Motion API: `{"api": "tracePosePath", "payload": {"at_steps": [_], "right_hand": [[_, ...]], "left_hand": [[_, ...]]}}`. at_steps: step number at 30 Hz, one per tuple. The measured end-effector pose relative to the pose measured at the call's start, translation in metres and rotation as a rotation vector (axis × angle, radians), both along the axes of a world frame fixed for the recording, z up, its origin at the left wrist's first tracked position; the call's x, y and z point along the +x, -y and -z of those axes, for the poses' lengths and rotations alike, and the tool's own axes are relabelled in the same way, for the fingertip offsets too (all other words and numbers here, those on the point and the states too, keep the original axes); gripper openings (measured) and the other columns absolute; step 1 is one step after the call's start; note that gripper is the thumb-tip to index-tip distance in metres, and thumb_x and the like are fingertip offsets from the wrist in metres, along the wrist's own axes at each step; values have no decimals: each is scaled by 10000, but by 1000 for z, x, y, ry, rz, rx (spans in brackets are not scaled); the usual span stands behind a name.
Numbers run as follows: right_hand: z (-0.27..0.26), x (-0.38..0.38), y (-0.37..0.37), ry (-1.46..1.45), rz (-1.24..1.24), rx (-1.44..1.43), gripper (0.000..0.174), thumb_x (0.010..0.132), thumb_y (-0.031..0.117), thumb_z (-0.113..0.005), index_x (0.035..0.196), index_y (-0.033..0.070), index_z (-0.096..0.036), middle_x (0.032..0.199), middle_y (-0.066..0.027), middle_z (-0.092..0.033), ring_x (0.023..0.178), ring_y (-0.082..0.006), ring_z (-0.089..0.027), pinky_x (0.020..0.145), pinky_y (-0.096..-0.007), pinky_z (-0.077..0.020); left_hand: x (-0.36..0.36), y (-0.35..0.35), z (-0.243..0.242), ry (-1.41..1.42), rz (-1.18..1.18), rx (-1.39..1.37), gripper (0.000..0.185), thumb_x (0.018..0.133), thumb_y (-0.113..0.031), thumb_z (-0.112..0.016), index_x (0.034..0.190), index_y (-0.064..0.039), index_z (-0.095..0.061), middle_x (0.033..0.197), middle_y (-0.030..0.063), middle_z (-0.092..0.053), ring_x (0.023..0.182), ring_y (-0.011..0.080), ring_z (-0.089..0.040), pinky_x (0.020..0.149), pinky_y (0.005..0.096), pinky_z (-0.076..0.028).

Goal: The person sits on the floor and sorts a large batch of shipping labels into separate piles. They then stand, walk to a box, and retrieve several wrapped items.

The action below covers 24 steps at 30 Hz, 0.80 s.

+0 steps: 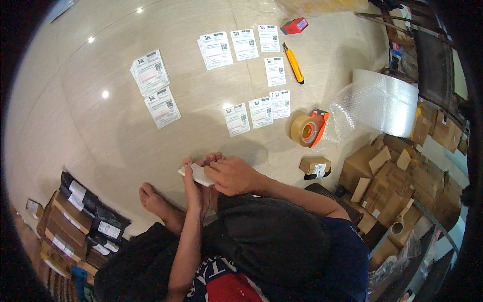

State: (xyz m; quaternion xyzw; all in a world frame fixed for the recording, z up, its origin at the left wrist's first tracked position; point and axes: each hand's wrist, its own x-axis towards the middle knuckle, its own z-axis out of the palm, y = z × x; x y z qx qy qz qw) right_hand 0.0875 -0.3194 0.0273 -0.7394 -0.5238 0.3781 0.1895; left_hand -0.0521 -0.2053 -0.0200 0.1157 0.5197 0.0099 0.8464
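Observation:
My left hand holds a small stack of white paper labels low in front of me. My right hand has its fingers on the stack's right side. Farther out, printed labels lie on the floor in piles: two touching piles at the left, a row at the top, a single one below it and a group nearer me. Beside them lie a yellow utility knife, a red box-like object and an orange tape dispenser with a roll of tape.
A roll of bubble wrap lies at the right, its loose end near the tape. A small carton sits below it. Cardboard boxes crowd the right side. Labelled parcels are stacked at the lower left, near my bare foot.

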Motion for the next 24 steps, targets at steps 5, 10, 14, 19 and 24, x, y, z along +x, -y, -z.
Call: {"api": "tracePosePath", "payload": {"at_steps": [5, 10, 14, 19, 24], "right_hand": [[1, -6, -1, -38, -17, -115, 377, 870, 216, -722, 1184, 51, -594, 1097, -160, -651, 1033, -369, -700, 816, -481, -583], [14, 31, 11, -130, 77, -53, 390, 903, 128, -670, 1274, 40, -587, 1291, -208, -602, 1222, -390, -623, 1001, -485, -533], [32, 80, 23, 704, 124, -124, 565, 890, 59, -634, 1443, -2, -532, 1355, -230, -569, 1368, -390, -512, 1111, -527, -452], [41, 104, 32, 625, 137, -121, 603, 873, 46, -624, 1459, -38, -508, 1393, -211, -533, 1376, -375, -493, 1100, -499, -433], [51, 105, 30, 622, 129, -192, 611, 843, 96, -780, 1394, -8, -537, 1321, -162, -549, 1315, -331, -520, 1072, -457, -422]], "left_hand": [[-2, -1, 4, -28, 93, 35, 454, 1129, -431, -507, 1496, -186, -401, 1280, 106, -597, 1201, 254, -614, 1009, 464, -536], [-3, 0, 5, -154, 146, 167, 482, 1122, -383, -532, 1524, -166, -379, 1264, 121, -598, 1058, 259, -678, 906, 452, -591], [1, 1, 0, -187, 155, 176, 498, 1121, -378, -531, 1537, -157, -370, 1256, 126, -600, 970, 266, -706, 856, 441, -606], [3, 4, -6, -179, 224, 190, 515, 1123, -373, -528, 1550, -142, -358, 1241, 124, -603, 976, 263, -708, 848, 418, -604], [2, 7, -7, -160, 270, 214, 512, 1129, -362, -518, 1558, -135, -357, 1243, 119, -599, 981, 255, -705, 852, 408, -605]]}}
